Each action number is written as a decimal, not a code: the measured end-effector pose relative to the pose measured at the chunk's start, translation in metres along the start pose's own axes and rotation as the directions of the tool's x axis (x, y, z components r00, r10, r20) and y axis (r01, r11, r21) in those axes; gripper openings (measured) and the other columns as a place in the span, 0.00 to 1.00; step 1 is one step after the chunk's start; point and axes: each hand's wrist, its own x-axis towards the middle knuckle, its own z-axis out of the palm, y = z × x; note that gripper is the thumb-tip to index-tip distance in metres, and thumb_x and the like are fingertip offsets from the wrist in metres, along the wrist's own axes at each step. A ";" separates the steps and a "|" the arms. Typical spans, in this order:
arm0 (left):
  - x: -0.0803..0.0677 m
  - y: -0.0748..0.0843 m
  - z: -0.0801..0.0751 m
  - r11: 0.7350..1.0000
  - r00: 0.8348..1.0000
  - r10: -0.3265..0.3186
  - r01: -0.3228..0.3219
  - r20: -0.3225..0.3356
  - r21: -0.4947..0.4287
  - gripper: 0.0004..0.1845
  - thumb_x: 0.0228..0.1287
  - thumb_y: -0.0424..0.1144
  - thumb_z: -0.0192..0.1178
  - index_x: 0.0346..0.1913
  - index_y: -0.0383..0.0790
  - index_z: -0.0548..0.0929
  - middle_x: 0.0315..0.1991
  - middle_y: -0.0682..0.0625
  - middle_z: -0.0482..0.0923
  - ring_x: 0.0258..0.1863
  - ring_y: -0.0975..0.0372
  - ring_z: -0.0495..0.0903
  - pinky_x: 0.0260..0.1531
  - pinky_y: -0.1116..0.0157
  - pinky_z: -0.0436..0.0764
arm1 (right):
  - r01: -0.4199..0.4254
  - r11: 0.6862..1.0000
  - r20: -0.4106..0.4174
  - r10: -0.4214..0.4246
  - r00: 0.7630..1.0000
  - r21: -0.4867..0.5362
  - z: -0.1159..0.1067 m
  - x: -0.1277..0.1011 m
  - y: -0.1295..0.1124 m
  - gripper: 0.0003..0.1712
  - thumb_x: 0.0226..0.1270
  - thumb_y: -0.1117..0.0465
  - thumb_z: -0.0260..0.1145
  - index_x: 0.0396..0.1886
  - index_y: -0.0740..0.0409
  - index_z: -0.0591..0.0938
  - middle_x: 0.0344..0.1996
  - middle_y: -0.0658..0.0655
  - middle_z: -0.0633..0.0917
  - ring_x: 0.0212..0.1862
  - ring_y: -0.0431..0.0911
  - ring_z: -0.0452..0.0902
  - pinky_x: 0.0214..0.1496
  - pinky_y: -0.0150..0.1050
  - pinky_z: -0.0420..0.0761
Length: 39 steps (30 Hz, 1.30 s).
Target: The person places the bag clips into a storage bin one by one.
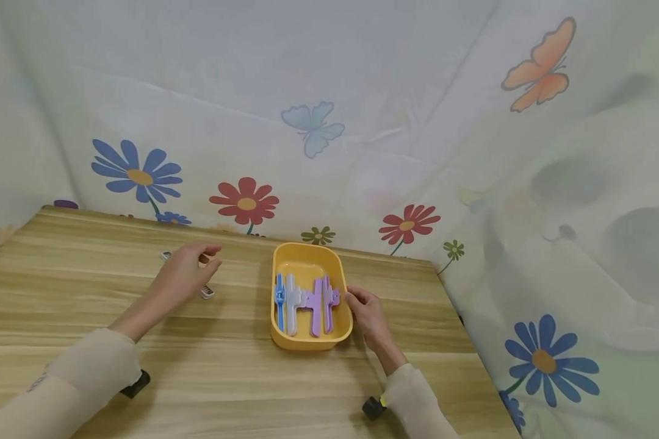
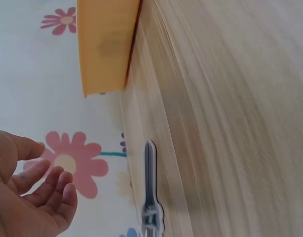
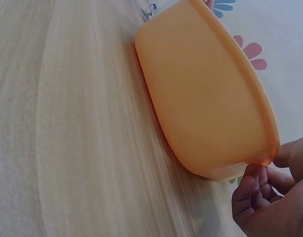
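Note:
A yellow plastic bin [image 1: 307,344] stands on the table with several bag clips inside: a blue clip [image 1: 280,311], a whitish clip [image 1: 291,314] and purple clips [image 1: 316,317] toward the right. My right hand [image 1: 370,314] pinches the bin's right rim between thumb and fingers, as the right wrist view also shows. Left of the bin, my left hand [image 1: 181,277] hovers with loosely bent fingers and nothing between them. Beneath it lies a pale grey clip [image 2: 150,182], its middle hidden by the hand in the head view.
The wood-grain table [image 1: 225,378] ends at a pale curtain [image 1: 225,103] printed with flowers and butterflies, which rises behind it and on the right. A small purple object [image 1: 66,204] shows at the table's far left corner.

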 end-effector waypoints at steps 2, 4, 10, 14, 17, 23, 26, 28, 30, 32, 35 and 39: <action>-0.003 -0.005 -0.004 1.000 1.000 0.001 -0.001 -0.012 -0.004 0.21 0.76 0.37 0.59 0.64 0.26 0.78 0.57 0.31 0.80 0.52 0.41 0.80 0.51 0.42 0.79 | 0.002 1.000 0.004 -0.002 1.000 0.000 0.000 -0.001 0.000 0.21 0.80 0.64 0.59 0.64 0.74 0.78 0.56 0.71 0.83 0.50 0.49 0.82 0.48 0.35 0.84; -0.006 -0.010 -0.009 1.000 1.000 0.001 -0.001 -0.028 -0.007 0.21 0.75 0.37 0.59 0.64 0.25 0.78 0.57 0.30 0.80 0.51 0.41 0.81 0.50 0.42 0.79 | -0.002 1.000 0.003 0.002 1.000 0.004 0.000 -0.001 0.000 0.21 0.80 0.64 0.59 0.64 0.74 0.78 0.56 0.71 0.83 0.50 0.48 0.82 0.47 0.34 0.83; -0.012 -0.027 -0.020 1.000 0.997 -0.004 0.004 -0.072 0.003 0.22 0.74 0.36 0.60 0.63 0.24 0.78 0.55 0.29 0.80 0.49 0.41 0.81 0.47 0.42 0.80 | 0.000 1.000 0.001 0.000 1.000 0.002 0.000 0.000 0.002 0.21 0.80 0.65 0.58 0.64 0.75 0.78 0.55 0.71 0.83 0.47 0.46 0.82 0.45 0.32 0.83; -0.014 -0.037 -0.025 1.000 0.996 -0.012 0.012 -0.093 0.003 0.22 0.74 0.35 0.60 0.62 0.23 0.78 0.54 0.29 0.81 0.48 0.40 0.82 0.47 0.41 0.79 | -0.008 1.000 0.000 0.008 1.000 0.010 -0.001 0.000 0.001 0.20 0.80 0.65 0.59 0.64 0.74 0.78 0.54 0.70 0.84 0.45 0.45 0.82 0.43 0.32 0.83; -0.015 -0.043 -0.027 1.000 0.995 -0.026 0.027 -0.097 0.004 0.22 0.74 0.36 0.60 0.63 0.23 0.78 0.54 0.28 0.81 0.49 0.40 0.82 0.48 0.40 0.78 | -0.011 1.000 -0.003 0.011 1.000 0.008 0.000 0.000 0.001 0.20 0.80 0.64 0.59 0.63 0.74 0.79 0.53 0.69 0.84 0.44 0.43 0.82 0.42 0.31 0.83; -0.018 -0.050 -0.032 0.999 0.994 -0.037 0.038 -0.099 0.010 0.22 0.73 0.35 0.61 0.62 0.22 0.77 0.53 0.27 0.80 0.49 0.39 0.81 0.48 0.40 0.77 | -0.007 1.000 -0.004 0.007 1.000 0.006 0.000 0.000 0.001 0.20 0.80 0.65 0.60 0.63 0.74 0.79 0.53 0.69 0.84 0.44 0.43 0.82 0.43 0.31 0.83; -0.019 -0.054 -0.032 0.999 0.995 -0.048 0.049 -0.083 0.015 0.23 0.73 0.35 0.61 0.62 0.20 0.77 0.53 0.26 0.79 0.49 0.38 0.80 0.48 0.39 0.77 | 0.001 1.000 0.000 -0.001 1.000 0.006 0.000 0.000 0.001 0.20 0.80 0.65 0.59 0.63 0.75 0.78 0.53 0.70 0.84 0.45 0.44 0.82 0.43 0.32 0.83; -0.018 -0.058 -0.031 0.998 0.996 -0.063 0.065 -0.062 0.020 0.23 0.73 0.35 0.61 0.62 0.19 0.76 0.54 0.25 0.78 0.50 0.37 0.80 0.48 0.39 0.77 | 0.004 1.000 0.001 -0.004 1.000 0.003 0.000 -0.001 0.002 0.20 0.80 0.65 0.59 0.63 0.75 0.78 0.54 0.71 0.83 0.45 0.44 0.83 0.43 0.32 0.83; -0.018 -0.060 -0.029 0.997 0.996 -0.073 0.074 -0.045 0.025 0.24 0.73 0.35 0.61 0.62 0.17 0.75 0.54 0.24 0.77 0.50 0.37 0.79 0.47 0.39 0.78 | 0.002 1.000 0.001 -0.002 1.000 -0.001 0.000 -0.001 0.002 0.21 0.81 0.64 0.59 0.63 0.76 0.78 0.54 0.71 0.83 0.45 0.44 0.83 0.44 0.32 0.83; -0.018 -0.063 -0.027 0.996 0.996 -0.082 0.083 -0.032 0.031 0.25 0.72 0.35 0.62 0.62 0.17 0.75 0.54 0.24 0.77 0.50 0.36 0.79 0.46 0.40 0.78 | -0.006 1.000 -0.001 0.006 1.000 -0.001 0.000 -0.001 0.002 0.21 0.80 0.64 0.59 0.64 0.75 0.78 0.54 0.70 0.84 0.45 0.44 0.83 0.44 0.33 0.83; -0.017 -0.065 -0.025 0.995 0.995 -0.092 0.093 -0.022 0.042 0.25 0.71 0.35 0.62 0.62 0.16 0.74 0.54 0.23 0.76 0.50 0.36 0.78 0.47 0.40 0.78 | -0.009 1.000 -0.001 0.009 1.000 -0.003 0.000 -0.001 0.001 0.20 0.80 0.65 0.59 0.64 0.75 0.78 0.54 0.70 0.83 0.45 0.45 0.82 0.45 0.33 0.83; -0.016 -0.068 -0.022 0.992 0.994 -0.111 0.111 -0.006 0.062 0.26 0.72 0.36 0.62 0.62 0.16 0.74 0.54 0.22 0.75 0.50 0.35 0.78 0.47 0.40 0.78 | -0.006 1.000 -0.003 0.006 1.000 -0.015 0.000 -0.001 0.000 0.21 0.80 0.64 0.59 0.64 0.75 0.78 0.54 0.70 0.83 0.45 0.45 0.82 0.44 0.33 0.83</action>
